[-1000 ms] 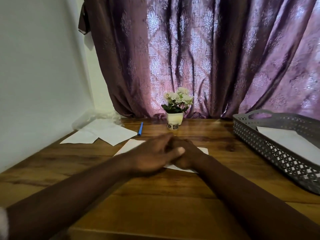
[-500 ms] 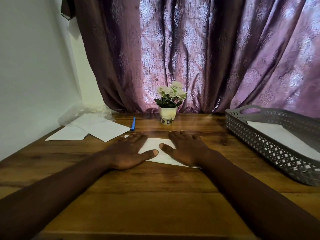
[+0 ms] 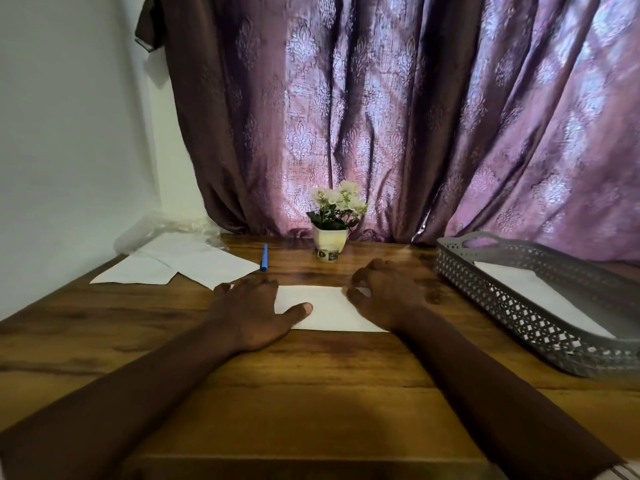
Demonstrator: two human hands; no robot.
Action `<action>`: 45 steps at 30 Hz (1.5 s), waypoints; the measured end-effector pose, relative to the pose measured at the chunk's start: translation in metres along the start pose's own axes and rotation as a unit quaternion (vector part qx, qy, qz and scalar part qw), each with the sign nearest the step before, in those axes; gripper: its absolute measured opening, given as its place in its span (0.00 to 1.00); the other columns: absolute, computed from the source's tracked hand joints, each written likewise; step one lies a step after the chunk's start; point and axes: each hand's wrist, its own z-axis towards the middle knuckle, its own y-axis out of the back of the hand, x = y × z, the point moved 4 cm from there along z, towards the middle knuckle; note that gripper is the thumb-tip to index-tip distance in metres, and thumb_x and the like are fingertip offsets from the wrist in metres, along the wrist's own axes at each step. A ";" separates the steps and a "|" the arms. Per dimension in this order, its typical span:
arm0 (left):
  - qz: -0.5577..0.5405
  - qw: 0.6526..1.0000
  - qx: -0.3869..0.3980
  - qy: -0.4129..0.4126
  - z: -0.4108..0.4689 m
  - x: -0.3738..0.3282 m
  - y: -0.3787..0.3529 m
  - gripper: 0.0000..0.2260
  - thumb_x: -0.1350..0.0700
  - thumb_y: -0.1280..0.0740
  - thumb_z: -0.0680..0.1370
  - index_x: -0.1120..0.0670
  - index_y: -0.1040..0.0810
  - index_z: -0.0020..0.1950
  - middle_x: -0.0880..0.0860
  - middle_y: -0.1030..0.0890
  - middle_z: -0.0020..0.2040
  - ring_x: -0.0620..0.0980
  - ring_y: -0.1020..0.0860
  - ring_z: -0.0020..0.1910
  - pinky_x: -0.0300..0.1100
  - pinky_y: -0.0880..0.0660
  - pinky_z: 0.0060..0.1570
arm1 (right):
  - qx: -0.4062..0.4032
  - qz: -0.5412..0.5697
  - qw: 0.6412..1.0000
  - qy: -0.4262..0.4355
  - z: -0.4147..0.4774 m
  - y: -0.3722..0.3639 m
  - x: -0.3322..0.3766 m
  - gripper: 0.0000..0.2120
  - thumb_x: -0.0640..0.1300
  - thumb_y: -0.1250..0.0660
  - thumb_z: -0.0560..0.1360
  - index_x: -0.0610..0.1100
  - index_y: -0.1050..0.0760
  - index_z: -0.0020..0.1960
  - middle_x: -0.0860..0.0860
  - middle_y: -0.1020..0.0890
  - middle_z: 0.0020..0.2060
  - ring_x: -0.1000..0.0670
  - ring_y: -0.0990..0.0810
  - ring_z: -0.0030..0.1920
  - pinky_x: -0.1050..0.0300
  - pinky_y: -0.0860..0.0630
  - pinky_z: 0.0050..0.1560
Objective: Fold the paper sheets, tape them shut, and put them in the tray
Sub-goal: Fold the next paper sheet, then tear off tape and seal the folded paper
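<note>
We judge it partway: one white paper (image 3: 540,299) lies in the grey perforated plastic tray (image 3: 502,306), while our flat left hand (image 3: 249,310) presses a folded white sheet (image 3: 322,308) on the wooden table (image 3: 311,393), our right hand (image 3: 384,296) curled at its end, grip unclear, taping seemingly left.
</note>
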 end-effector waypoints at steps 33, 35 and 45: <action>-0.293 0.901 -0.240 -0.214 0.065 -0.046 0.008 0.24 0.53 0.23 0.73 0.46 0.25 0.68 0.46 0.17 0.47 0.44 0.18 0.44 0.45 0.19 0.45 | -0.012 0.662 0.749 0.033 0.021 -0.004 -0.001 0.11 0.40 0.29 0.79 0.43 0.19 0.61 0.46 0.13 0.47 0.49 0.16 0.46 0.59 0.23 0.40; -0.426 0.865 -0.202 -0.174 0.067 -0.043 0.002 0.24 0.57 0.20 0.72 0.50 0.23 0.66 0.49 0.17 0.44 0.48 0.17 0.43 0.45 0.17 0.45 | 0.016 0.677 0.736 0.004 0.018 -0.003 -0.001 0.11 0.44 0.31 0.80 0.41 0.18 0.60 0.40 0.13 0.50 0.46 0.15 0.44 0.58 0.23 0.40; -0.408 0.848 -0.244 -0.233 0.057 -0.057 0.010 0.11 0.57 0.21 0.73 0.50 0.13 0.54 0.45 0.14 0.47 0.44 0.16 0.45 0.48 0.17 0.44 | 0.024 0.646 0.763 0.026 0.015 0.001 -0.004 0.15 0.43 0.33 0.75 0.47 0.19 0.61 0.40 0.14 0.51 0.40 0.14 0.48 0.51 0.21 0.47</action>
